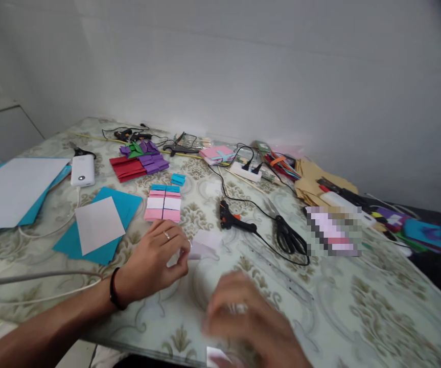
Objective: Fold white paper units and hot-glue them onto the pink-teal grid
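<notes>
My left hand, wearing a ring and a dark bracelet, is low over the table with its thumb and index finger curled together. Whether anything is pinched between them is hidden. Right beside those fingertips is a pale piece of paper; I cannot tell if they touch it. Motion smears my right hand, bent near the table's front edge, so its fingers are unclear. Below it a small white piece of paper shows. Just beyond my left hand sit folded pink, white and blue paper pieces.
A black glue gun, scissors and a clear ruler lie to the right. Blue sheets and a white power bank are left. Red folded paper, a power strip and brown envelopes lie farther back.
</notes>
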The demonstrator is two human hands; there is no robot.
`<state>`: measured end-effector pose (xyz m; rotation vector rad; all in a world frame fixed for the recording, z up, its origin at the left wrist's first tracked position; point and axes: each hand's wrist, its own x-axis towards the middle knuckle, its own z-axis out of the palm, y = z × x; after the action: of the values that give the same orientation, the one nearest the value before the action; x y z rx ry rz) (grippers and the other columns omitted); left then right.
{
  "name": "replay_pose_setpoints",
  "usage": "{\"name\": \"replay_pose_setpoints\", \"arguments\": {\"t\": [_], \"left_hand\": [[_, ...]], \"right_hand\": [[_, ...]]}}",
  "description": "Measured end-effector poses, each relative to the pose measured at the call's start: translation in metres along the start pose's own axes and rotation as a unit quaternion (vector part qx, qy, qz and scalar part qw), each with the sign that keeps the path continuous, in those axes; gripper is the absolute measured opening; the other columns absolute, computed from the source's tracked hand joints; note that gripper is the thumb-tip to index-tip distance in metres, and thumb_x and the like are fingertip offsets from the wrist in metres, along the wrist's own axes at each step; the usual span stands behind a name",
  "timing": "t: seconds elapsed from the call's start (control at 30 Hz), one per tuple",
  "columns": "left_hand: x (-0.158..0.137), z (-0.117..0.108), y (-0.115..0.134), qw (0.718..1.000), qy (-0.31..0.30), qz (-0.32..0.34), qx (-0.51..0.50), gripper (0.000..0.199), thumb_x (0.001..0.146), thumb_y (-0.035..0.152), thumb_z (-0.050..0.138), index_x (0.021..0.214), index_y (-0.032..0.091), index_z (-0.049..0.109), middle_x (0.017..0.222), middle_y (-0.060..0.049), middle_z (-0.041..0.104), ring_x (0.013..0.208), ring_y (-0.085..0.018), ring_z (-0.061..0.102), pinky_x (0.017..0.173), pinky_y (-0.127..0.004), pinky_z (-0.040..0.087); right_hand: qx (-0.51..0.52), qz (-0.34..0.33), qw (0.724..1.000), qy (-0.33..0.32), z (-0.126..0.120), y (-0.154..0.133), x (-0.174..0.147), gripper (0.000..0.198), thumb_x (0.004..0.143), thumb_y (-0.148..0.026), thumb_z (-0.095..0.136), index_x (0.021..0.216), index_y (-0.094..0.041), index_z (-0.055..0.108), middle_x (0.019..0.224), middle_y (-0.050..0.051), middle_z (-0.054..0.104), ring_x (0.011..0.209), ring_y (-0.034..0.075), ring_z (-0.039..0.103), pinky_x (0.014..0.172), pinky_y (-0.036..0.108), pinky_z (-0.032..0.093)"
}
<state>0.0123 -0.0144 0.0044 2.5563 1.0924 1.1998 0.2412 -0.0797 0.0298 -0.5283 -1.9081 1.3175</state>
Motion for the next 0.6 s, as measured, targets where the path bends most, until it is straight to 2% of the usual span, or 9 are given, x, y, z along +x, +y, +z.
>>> {"name": "replay_pose_setpoints", "arguments": {"t": [0.03,0.07,0.1,0.13,0.2,0.33,0.43,0.6], "left_hand": [[-0.001,0.001,-0.001,1.000,-0.011,-0.012,-0.002,0.019,0.086,0.001,0.060,0.086,0.020,0.059,0.085,-0.003,0.070,0.087,-0.022,0.065,0.083,-0.037,0.053],[-0.001,0.002,-0.002,1.000,-0.021,-0.020,-0.004,0.019,0.085,0.001,0.060,0.086,0.020,0.059,0.085,-0.003,0.070,0.087,-0.022,0.064,0.083,-0.038,0.053],[-0.002,0.003,-0.003,0.999,-0.029,-0.025,-0.006,0.019,0.084,0.001,0.060,0.085,0.020,0.058,0.085,-0.003,0.070,0.087,-0.022,0.064,0.084,-0.038,0.052],[-0.002,0.003,-0.003,0.999,-0.036,-0.026,-0.008,0.020,0.083,0.001,0.059,0.084,0.020,0.058,0.084,-0.002,0.069,0.086,-0.022,0.063,0.084,-0.038,0.052],[-0.002,0.004,-0.003,0.998,-0.047,-0.026,-0.018,0.021,0.082,0.000,0.059,0.084,0.021,0.056,0.082,-0.001,0.069,0.085,-0.021,0.063,0.084,-0.038,0.051],[-0.001,0.002,-0.001,0.996,-0.066,-0.036,-0.052,0.021,0.082,0.001,0.059,0.086,0.022,0.056,0.084,-0.001,0.069,0.086,-0.021,0.063,0.085,-0.038,0.050],[-0.002,0.001,0.001,0.993,-0.089,-0.039,-0.074,0.022,0.082,0.000,0.058,0.086,0.021,0.055,0.086,0.000,0.069,0.088,-0.021,0.063,0.087,-0.039,0.050],[-0.002,0.001,0.002,0.991,-0.093,-0.040,-0.087,0.022,0.082,0.001,0.060,0.088,0.022,0.056,0.086,0.000,0.069,0.088,-0.021,0.063,0.086,-0.040,0.052]], "right_hand": [[-0.155,-0.030,0.984,0.085,-0.009,0.006,0.011,0.041,0.094,-0.003,0.065,0.125,-0.031,0.068,0.114,0.007,0.064,0.109,0.025,0.060,0.099,0.046,0.050],[-0.273,-0.067,0.951,0.131,-0.017,0.013,0.021,0.036,0.091,-0.002,0.066,0.118,-0.026,0.069,0.111,0.008,0.063,0.105,0.026,0.059,0.097,0.047,0.049],[-0.344,-0.097,0.923,0.141,-0.024,0.020,0.030,0.028,0.090,-0.004,0.068,0.110,-0.023,0.069,0.108,0.009,0.064,0.102,0.027,0.058,0.094,0.047,0.049],[-0.376,-0.118,0.909,0.134,-0.028,0.027,0.037,0.021,0.090,-0.007,0.068,0.104,-0.022,0.068,0.106,0.009,0.064,0.101,0.028,0.057,0.091,0.047,0.049],[-0.390,-0.136,0.901,0.133,-0.031,0.041,0.047,0.017,0.089,-0.009,0.066,0.099,-0.022,0.065,0.104,0.009,0.064,0.101,0.029,0.056,0.091,0.048,0.049],[-0.376,-0.129,0.904,0.155,-0.028,0.062,0.046,0.017,0.088,-0.008,0.064,0.095,-0.023,0.062,0.107,0.009,0.063,0.102,0.028,0.056,0.092,0.050,0.049],[-0.366,-0.127,0.908,0.158,-0.027,0.068,0.042,0.017,0.087,-0.008,0.064,0.092,-0.023,0.061,0.105,0.008,0.064,0.100,0.027,0.056,0.091,0.048,0.049],[-0.357,-0.123,0.913,0.155,-0.025,0.070,0.041,0.017,0.085,-0.008,0.064,0.090,-0.024,0.060,0.100,0.006,0.065,0.099,0.027,0.058,0.090,0.046,0.050]]}}
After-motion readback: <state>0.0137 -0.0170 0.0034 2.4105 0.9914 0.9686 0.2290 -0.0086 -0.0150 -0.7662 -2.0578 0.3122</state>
